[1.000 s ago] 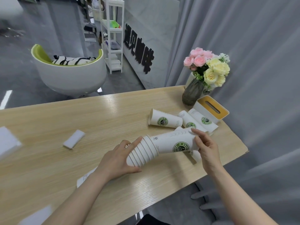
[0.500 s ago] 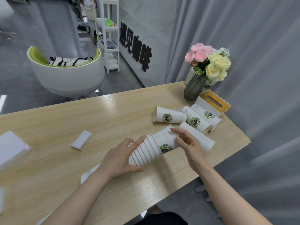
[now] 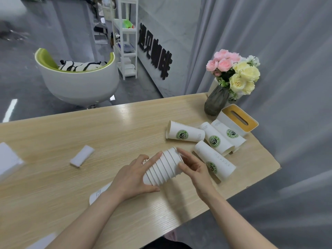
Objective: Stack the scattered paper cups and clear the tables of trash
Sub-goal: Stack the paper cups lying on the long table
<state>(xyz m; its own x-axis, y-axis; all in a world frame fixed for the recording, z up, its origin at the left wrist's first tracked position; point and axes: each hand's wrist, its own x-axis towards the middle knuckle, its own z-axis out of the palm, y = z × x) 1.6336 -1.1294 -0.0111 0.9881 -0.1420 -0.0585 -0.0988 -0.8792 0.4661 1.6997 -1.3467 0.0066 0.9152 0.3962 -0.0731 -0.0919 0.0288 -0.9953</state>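
Observation:
A nested stack of several white paper cups (image 3: pixel 164 166) lies sideways just above the wooden table (image 3: pixel 107 130). My left hand (image 3: pixel 133 178) grips its rim end, thumb below and fingers over the top. My right hand (image 3: pixel 195 168) presses against the stack's other end with fingers and thumb curved around it. Several loose cups with green logos lie on their sides to the right: one (image 3: pixel 185 134) pointing left, two (image 3: pixel 216 139) (image 3: pixel 229 133) side by side, and one (image 3: pixel 214 161) just past my right hand.
A small white folded paper (image 3: pixel 82 155) lies left of centre, a white slip (image 3: pixel 98 194) under my left wrist, more white paper (image 3: pixel 8 161) at the far left. A vase of flowers (image 3: pixel 218 99) and a tissue box (image 3: pixel 237 120) stand at the back right corner.
The cup that stuck out of the stack's right end has slid fully into the stack under my right hand. The stack now looks shorter and sits slightly lower.

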